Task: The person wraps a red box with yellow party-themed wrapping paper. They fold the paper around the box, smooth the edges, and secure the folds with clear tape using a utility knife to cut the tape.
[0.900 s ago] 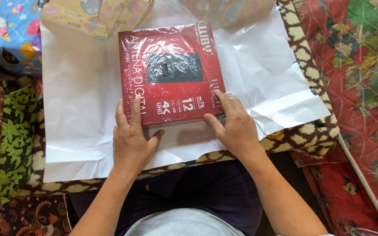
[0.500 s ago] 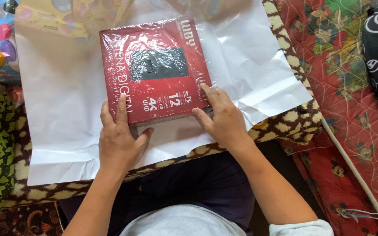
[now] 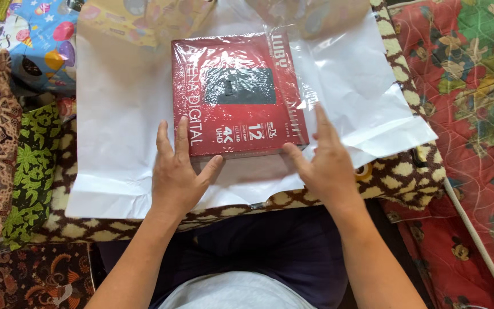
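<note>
**A:** So where's the box sitting compared to the hands?

**B:** The red shrink-wrapped box (image 3: pixel 236 94) lies flat on the white wrapping sheet (image 3: pixel 121 131), just beyond both hands, on their far side. It's close to square, slightly longer running near to far, and its near edge faces the person.

**A:** And the hands, gripping it?

**B:** Nope. The left hand (image 3: pixel 179 174) is flat and open, fingers spread, with its fingertips resting on the near left corner of the box and the palm on the sheet. The right hand (image 3: pixel 326 163) is open too, with nothing grasped. Its thumb touches the near right corner and its fingers lie along the right edge, partly on the loose clear plastic film (image 3: pixel 338 74) spreading off to the right.

**A:** Which one's closer?

**B:** Pretty even, honestly, one at each near corner. The left overlaps the top face a bit more; the right sits more beside it. The sheet covers a patterned cushion (image 3: pixel 395 171).
</note>
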